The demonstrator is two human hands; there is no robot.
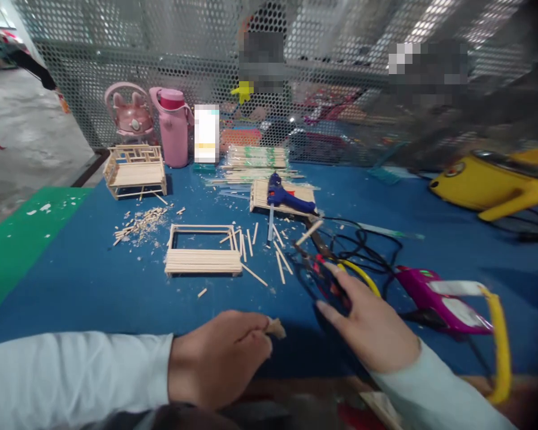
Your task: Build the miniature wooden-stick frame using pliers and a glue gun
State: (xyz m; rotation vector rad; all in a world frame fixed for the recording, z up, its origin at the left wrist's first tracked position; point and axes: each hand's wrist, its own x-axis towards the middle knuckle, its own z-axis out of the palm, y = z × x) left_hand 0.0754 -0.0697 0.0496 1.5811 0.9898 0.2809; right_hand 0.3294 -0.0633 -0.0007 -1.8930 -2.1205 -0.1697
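My left hand (pixel 222 358) is closed near the front edge of the blue table, pinching a small crumpled tan scrap (pixel 276 328). To its right, my right hand (pixel 370 319) has thumb and fingers around a pair of pliers or cutters (pixel 327 278), blurred, with red parts. A short wooden stick (pixel 309 233) shows at the tool's tip. Ahead of my left hand lies a small stick frame (pixel 203 261), its front part covered by a row of sticks. Loose sticks (pixel 280 267) are scattered right of the frame.
A blue glue gun (pixel 291 199) lies on a stick panel (pixel 257 196). Behind are a small stick bench (pixel 137 173), stick packs (pixel 256 156) and a pink bottle (pixel 174 134). Cut bits (pixel 146 224) lie left. At right are black cables, a purple device (pixel 443 304) and a yellow object (pixel 488 182).
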